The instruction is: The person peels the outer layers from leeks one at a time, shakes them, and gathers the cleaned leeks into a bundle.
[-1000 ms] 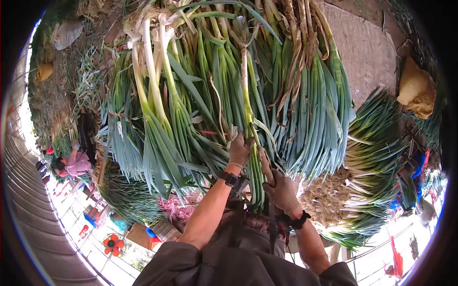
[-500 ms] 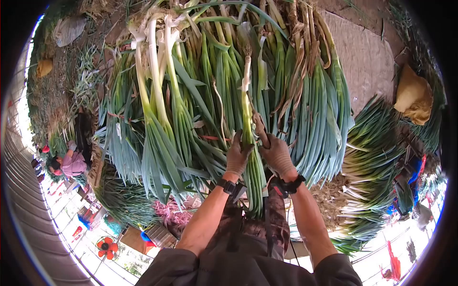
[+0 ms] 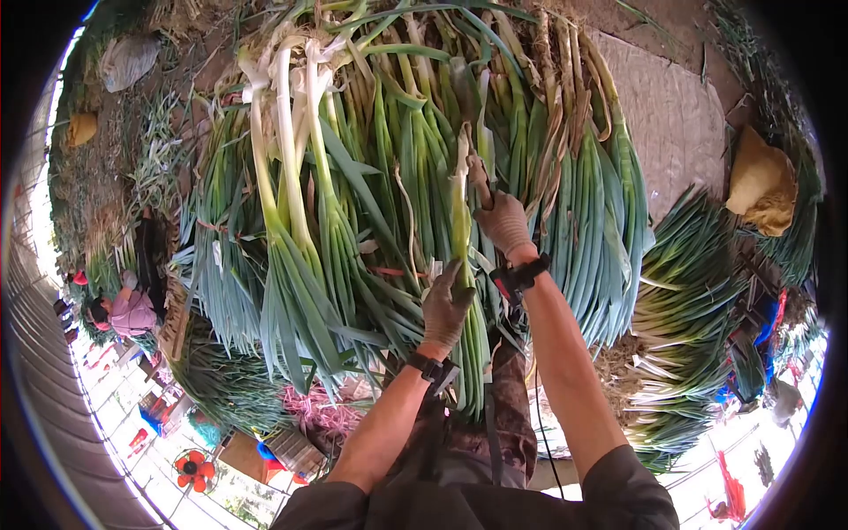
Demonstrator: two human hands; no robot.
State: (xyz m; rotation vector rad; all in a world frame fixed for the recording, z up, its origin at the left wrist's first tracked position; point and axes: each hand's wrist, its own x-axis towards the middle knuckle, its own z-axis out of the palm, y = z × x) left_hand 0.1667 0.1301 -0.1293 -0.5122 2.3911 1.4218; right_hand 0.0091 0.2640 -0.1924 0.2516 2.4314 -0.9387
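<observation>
My gloved left hand (image 3: 447, 309) is closed around the green part of a long leek-like green onion (image 3: 460, 208). Its pale end points away from me and its leaves hang toward my lap. In my gloved right hand (image 3: 505, 224) is a short brown tool with a knife-like shape (image 3: 478, 180). The tool lies right alongside the pale upper stalk, overlapping its edge in this view. Beneath both hands spreads a broad pile of green onions (image 3: 583, 212). Several thick white-stemmed ones (image 3: 287, 132) rest on top at the left.
More green onions (image 3: 685, 327) lie stacked at the right, beside a tan sack (image 3: 761, 181). A flat board or sheet (image 3: 662, 115) covers ground at the upper right. Pink ties (image 3: 322, 411) lie at lower left, near an orange fan (image 3: 194, 470). A person in pink (image 3: 132, 311) is far left.
My right hand has moved forward with the brown tool, up along the stalk toward its pale end. My left hand has shifted slightly back toward me, keeping its hold.
</observation>
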